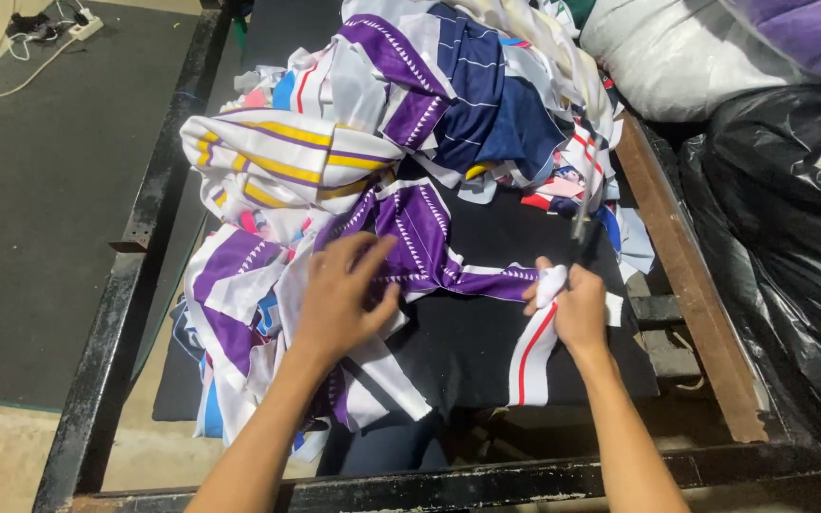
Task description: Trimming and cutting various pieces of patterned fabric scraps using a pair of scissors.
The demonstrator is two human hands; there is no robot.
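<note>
Two hands working a purple-and-white fabric piece on a black cutting table.

Black table (486, 342) is the reference: a heap of printed fabric pieces (401, 104) covers its far half; a black plastic bag (781, 237) sits off its right edge, a white sack (667, 57) beyond that. The purple-and-white fabric piece (420, 237) lies mid-table, stretched between the hands. Left hand (339, 299) is flat on it, fingers spread, pressing rather than gripping. Right hand (577, 309) is clenched on the piece's white end at the table's right side, also holding scissors (582, 223) pointing away.
</note>
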